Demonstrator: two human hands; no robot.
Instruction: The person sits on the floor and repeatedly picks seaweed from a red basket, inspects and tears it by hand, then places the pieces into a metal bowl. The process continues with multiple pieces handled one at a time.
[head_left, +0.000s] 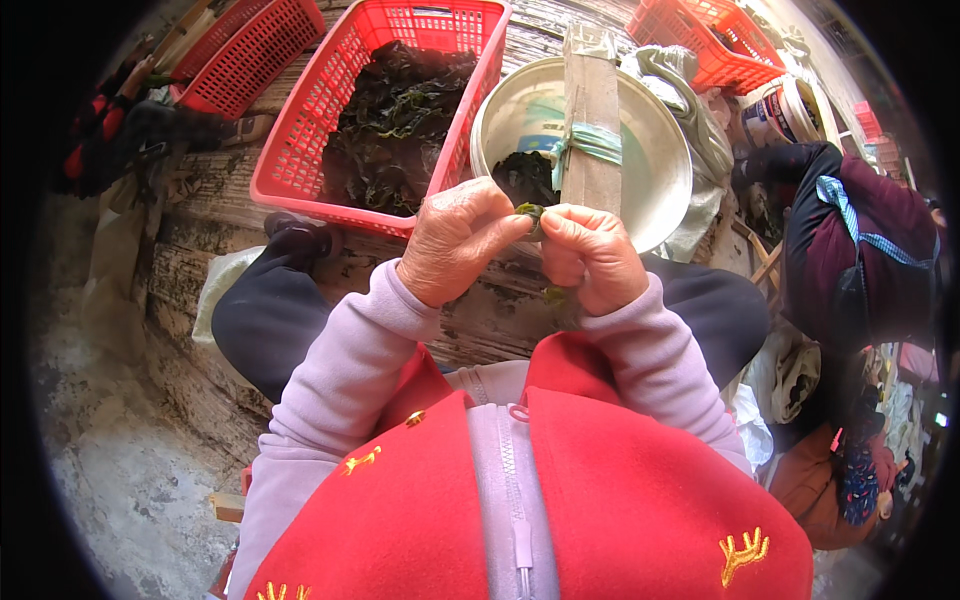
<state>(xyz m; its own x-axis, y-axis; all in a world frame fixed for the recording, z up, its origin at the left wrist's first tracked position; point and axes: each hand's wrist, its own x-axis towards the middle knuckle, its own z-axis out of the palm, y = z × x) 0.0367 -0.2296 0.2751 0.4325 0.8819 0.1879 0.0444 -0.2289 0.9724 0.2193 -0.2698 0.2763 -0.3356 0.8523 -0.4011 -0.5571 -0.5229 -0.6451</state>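
My left hand (459, 240) and my right hand (592, 255) meet in front of me, both pinching a small folded strip of green seaweed (532, 212) between thumb and fingers. A greenish end (555, 296) shows blurred beneath my right hand. Just beyond is a round white plastic bucket (679, 169) with a wooden board (592, 94) across it, bound with a pale green strip (594, 142). Dark seaweed pieces (525, 174) lie inside the bucket. To its left stands a red plastic basket (289, 154) holding a heap of dark wet seaweed (397, 127).
More red baskets stand at the upper left (251, 60) and upper right (709, 45). A woven sack (686, 105) rests against the bucket's right side. Other people sit at the left (105, 127), right (862, 247) and lower right (855, 472). My bent knees flank the worn wooden surface (487, 322).
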